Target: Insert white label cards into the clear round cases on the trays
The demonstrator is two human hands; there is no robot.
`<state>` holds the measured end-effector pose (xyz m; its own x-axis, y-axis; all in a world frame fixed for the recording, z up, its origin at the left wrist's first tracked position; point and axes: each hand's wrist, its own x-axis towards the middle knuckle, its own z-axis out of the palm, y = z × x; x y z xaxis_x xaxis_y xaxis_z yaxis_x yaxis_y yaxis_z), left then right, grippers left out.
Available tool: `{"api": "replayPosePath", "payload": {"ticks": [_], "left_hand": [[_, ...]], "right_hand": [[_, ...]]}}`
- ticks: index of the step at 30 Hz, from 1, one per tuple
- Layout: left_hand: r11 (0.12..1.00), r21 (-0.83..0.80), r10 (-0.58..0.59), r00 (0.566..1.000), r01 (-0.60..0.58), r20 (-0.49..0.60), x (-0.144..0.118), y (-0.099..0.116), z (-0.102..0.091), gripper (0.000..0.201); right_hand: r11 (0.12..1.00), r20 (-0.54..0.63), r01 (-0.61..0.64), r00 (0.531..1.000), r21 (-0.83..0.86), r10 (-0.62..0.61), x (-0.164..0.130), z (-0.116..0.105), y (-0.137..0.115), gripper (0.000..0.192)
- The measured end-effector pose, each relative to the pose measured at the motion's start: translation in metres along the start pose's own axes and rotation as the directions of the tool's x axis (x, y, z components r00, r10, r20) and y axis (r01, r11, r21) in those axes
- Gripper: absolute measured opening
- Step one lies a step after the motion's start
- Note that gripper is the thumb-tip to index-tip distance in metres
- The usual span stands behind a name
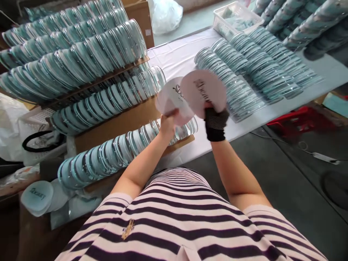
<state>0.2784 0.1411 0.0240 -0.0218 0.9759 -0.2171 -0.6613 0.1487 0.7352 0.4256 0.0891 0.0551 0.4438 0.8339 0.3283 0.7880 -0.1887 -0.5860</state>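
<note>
Left hand: bare left hand (168,123) at frame centre, fingers pinched shut on the lower edge of a white printed disc (172,100).
Right hand: right hand (216,121) in a dark knit glove, just right of the left, clamped on the bottom edge of a second disc (205,92).
Discs: both held upright and fanned, the right one overlapping the left; dark lettering shows but is too blurred to read.
Rows: glass lids stand on edge in racks (81,69) across the upper left; a lower row (108,156) sits just behind the left hand; more rows lie flat and overlapped on the white table (176,54) at upper right.
Spare discs: a stack (38,195) rests at lower left.
Basket: a white basket (233,14) sits at top centre-right.
Doing it well: I judge the discs are best held by their rims, as now, keeping fingers off the print, and separated by sliding one across the other rather than bending, well clear of the glass edges below.
</note>
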Motion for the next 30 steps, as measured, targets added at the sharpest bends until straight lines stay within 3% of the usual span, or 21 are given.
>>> {"api": "replayPosePath", "payload": {"ticks": [3, 6, 10, 14, 21, 23, 27, 30], "left_hand": [[0.996, -0.091, 0.006, 1.000, -0.008, -0.023, 0.006, 0.017, -0.004, 0.055], [0.988, -0.152, -0.044, 0.998, 0.039, -0.033, 0.017, 0.027, -0.008, 0.061], [0.987, -0.135, -0.099, 0.994, 0.092, -0.048, 0.025, 0.024, -0.009, 0.056], [0.987, -0.123, -0.108, 0.993, 0.102, -0.048, 0.026, 0.021, -0.011, 0.051], [0.975, -0.198, -0.107, 0.994, 0.101, -0.024, 0.026, 0.021, -0.013, 0.059], [0.971, -0.219, -0.102, 0.994, 0.093, -0.033, 0.025, 0.021, -0.013, 0.060], [0.969, -0.220, -0.123, 0.991, 0.110, -0.046, 0.024, 0.022, -0.012, 0.061], [0.974, -0.200, -0.119, 0.992, 0.108, -0.047, 0.023, 0.023, -0.012, 0.060]], "right_hand": [[0.993, 0.013, -0.057, 0.998, -0.105, 0.058, -0.029, -0.027, 0.026, 0.058], [0.967, 0.238, 0.080, 0.971, -0.242, -0.020, -0.080, -0.046, 0.040, 0.048], [0.900, 0.424, 0.228, 0.904, -0.371, -0.055, -0.119, -0.041, 0.035, 0.044], [0.895, 0.522, 0.246, 0.853, -0.372, -0.017, -0.100, -0.019, 0.015, 0.042], [0.891, 0.666, 0.284, 0.745, -0.355, 0.028, -0.054, 0.025, -0.019, 0.036], [0.899, 0.652, 0.272, 0.758, -0.343, 0.019, -0.055, 0.028, -0.018, 0.039], [0.899, 0.522, 0.234, 0.853, -0.370, -0.008, -0.064, 0.023, -0.005, 0.029], [0.929, 0.465, 0.205, 0.885, -0.307, -0.042, -0.064, 0.029, 0.005, 0.026]]}}
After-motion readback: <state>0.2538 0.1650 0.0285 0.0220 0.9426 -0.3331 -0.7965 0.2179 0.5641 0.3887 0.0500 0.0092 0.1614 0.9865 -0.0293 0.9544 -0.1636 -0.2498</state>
